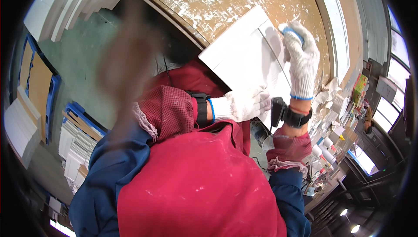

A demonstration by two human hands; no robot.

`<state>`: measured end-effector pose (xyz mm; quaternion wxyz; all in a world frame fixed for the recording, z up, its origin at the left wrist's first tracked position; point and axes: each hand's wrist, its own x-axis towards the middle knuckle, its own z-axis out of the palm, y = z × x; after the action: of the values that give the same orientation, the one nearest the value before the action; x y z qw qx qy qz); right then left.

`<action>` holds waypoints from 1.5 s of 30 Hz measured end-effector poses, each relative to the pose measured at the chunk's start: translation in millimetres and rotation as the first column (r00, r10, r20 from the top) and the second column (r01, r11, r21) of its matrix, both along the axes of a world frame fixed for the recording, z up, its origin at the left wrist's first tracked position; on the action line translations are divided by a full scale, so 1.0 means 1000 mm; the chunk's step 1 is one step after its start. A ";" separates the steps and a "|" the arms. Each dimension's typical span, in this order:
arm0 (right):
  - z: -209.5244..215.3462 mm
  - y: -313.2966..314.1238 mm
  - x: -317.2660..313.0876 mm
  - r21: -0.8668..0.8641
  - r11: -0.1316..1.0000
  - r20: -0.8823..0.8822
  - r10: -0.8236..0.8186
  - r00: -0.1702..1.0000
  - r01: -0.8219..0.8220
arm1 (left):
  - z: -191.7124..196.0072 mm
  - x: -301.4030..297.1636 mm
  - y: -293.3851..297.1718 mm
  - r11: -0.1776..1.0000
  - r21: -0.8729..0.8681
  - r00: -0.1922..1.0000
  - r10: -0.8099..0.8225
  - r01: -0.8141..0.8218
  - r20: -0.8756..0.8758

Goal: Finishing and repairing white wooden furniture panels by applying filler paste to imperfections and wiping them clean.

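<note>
White bottles (327, 154), contents unclear, right of white panel (248, 56)

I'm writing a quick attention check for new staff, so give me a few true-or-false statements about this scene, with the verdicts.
1. The left hand and the right hand both wear white gloves. True.
2. The right hand holds nothing. False: it holds a small blue item.
3. The white panel lies entirely within the worktable. False: part of it juts past the table's edge.
4. The left hand is at the panel's side nearer the person's body. True.
5. The person's apron is green. False: the apron is red.
</note>
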<state>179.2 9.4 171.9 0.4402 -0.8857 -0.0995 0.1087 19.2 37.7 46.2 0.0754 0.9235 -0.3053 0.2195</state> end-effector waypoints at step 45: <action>-0.027 -0.180 -0.197 0.529 0.401 -0.529 -0.533 0.660 0.748 | 0.094 0.008 0.020 0.925 -0.359 0.914 -0.247 0.123 -0.322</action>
<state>-18.2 -170.4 144.8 0.7612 -0.5847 0.2807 0.0037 27.4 57.4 139.7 0.3049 0.8885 -0.3321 0.0857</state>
